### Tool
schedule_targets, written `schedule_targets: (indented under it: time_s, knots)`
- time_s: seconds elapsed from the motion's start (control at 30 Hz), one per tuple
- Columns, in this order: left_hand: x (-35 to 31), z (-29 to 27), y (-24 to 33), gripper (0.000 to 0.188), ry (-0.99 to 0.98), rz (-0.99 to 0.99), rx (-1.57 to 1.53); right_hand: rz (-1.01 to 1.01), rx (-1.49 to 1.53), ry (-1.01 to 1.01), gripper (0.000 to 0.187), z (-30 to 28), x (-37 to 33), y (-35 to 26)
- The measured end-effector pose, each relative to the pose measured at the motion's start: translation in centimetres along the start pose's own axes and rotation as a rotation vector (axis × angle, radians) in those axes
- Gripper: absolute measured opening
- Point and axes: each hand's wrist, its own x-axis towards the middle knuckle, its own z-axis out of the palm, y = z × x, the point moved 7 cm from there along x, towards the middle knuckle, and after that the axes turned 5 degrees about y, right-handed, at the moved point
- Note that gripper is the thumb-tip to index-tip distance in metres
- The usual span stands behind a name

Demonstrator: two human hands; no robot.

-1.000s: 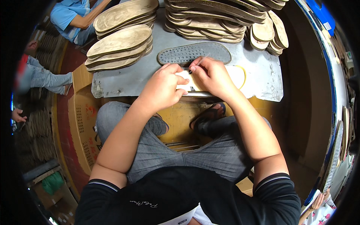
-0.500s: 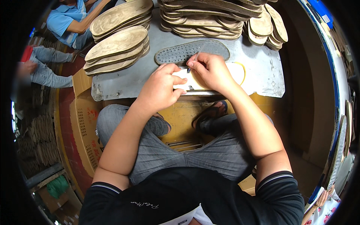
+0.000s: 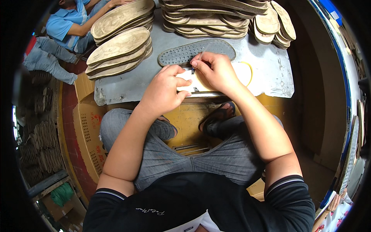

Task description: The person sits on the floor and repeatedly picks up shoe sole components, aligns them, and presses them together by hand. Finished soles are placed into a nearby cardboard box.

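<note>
A pale, sole-shaped piece with a yellow rim [image 3: 244,71] lies near the table's front edge, partly under both hands. My left hand [image 3: 164,89] rests on its left end, the fingers spread flat and pressing on it. Two small dark marks show on the pale surface beside those fingertips. In a pinch, my right hand [image 3: 216,71] holds a slim clear pen [image 3: 193,71], its dark tip down at the upper dark mark. Just behind the hands lies a grey sole with round dimples [image 3: 174,57].
Stacks of tan footbeds stand at the table's left [image 3: 119,46], back middle [image 3: 208,23] and back right [image 3: 267,23]. The grey metal table [image 3: 276,71] ends just before my knees. An opened cardboard box [image 3: 87,127] stands at left, near co-workers [image 3: 63,25].
The view has shifted slightly. My right hand and the pen tip stay almost in place at the upper mark; my left hand keeps its hold. A co-worker at left has moved a little.
</note>
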Motion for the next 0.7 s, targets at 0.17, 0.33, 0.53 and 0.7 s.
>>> schedule_targets:
  time_s: [0.17, 0.33, 0.53, 0.7]
  knots:
    - [0.1, 0.0, 0.1, 0.035, 0.002, 0.002, -0.003, -0.083, -0.001, 0.050, 0.020, -0.1, 0.0, -0.6]
    - [-0.1, -0.1, 0.1, 0.034, 0.032, 0.010, -0.011, -0.054, -0.020, 0.006, 0.020, 0.0, -0.1, -1.5]
    - [0.0, 0.0, 0.0, 0.037, 0.004, -0.002, 0.007, -0.132, -0.072, 0.037, 0.019, 0.0, -0.2, -1.4]
    - [0.1, 0.1, -0.2, 0.037, 0.003, 0.009, -0.010, -0.043, -0.054, 0.005, 0.021, -0.5, -0.4, -1.0]
